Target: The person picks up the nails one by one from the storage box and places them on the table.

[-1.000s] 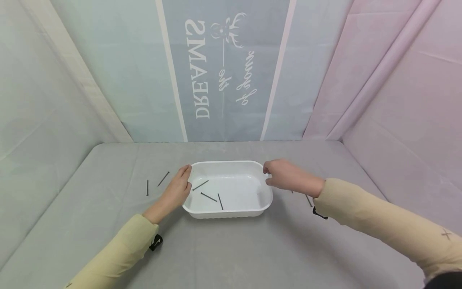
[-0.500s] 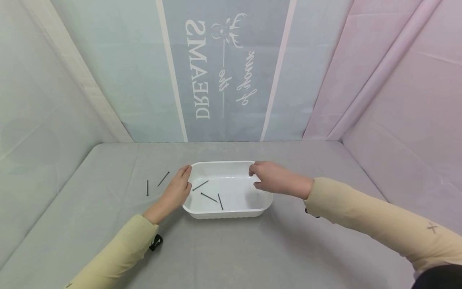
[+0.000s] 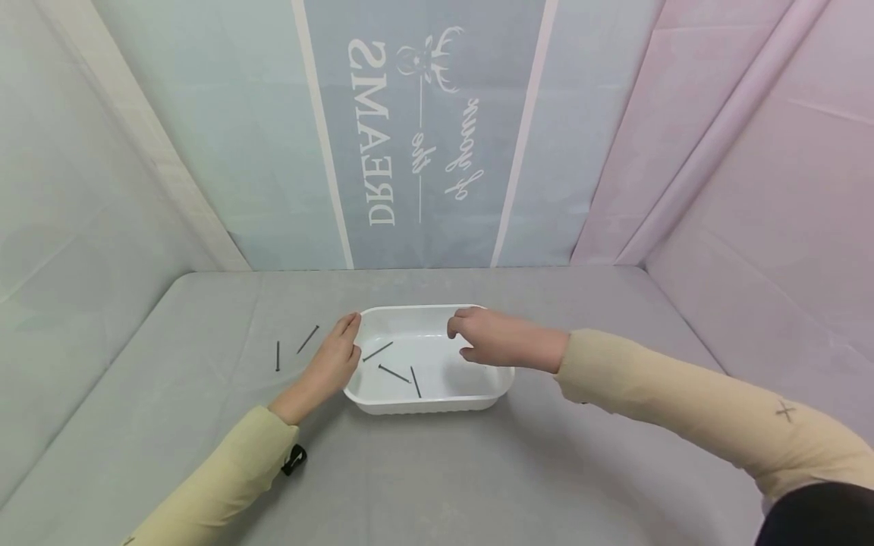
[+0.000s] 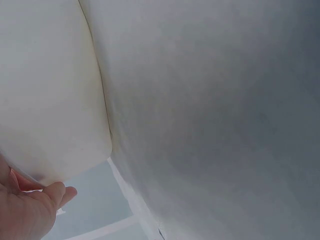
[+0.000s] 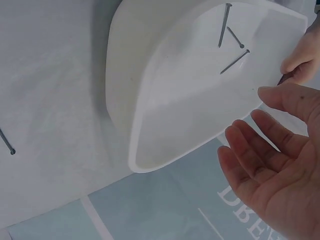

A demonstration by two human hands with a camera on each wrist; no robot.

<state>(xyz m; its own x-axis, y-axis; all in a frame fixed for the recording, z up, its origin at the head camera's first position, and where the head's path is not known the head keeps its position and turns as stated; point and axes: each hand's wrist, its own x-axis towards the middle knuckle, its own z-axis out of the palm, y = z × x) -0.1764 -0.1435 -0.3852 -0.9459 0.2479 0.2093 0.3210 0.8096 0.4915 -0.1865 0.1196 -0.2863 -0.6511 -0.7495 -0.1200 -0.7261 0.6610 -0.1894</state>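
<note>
A white plastic tray [image 3: 437, 312] sits mid-table on the grey cloth with three dark nails [image 3: 394, 372] lying in its left half. My left hand [image 3: 337, 353] rests against the tray's left rim with straight fingers; the left wrist view shows only the left hand's edge [image 4: 30, 210] under the tray's outer wall [image 4: 50, 100]. My right hand [image 3: 464, 337] hovers over the tray's far right part, fingers loosely bent. In the right wrist view the right hand [image 5: 265, 150] shows a bare palm holding nothing, above the tray [image 5: 165, 100] and its nails [image 5: 224, 25].
Two more nails [image 3: 278, 355] [image 3: 308, 339] lie on the cloth left of the left hand. Another nail [image 5: 6, 141] lies on the cloth right of the tray. Fabric backdrops close in the table at the back and both sides.
My right hand has moved left from the tray's right rim to over its inside. The left hand, tray and nails have stayed put.
</note>
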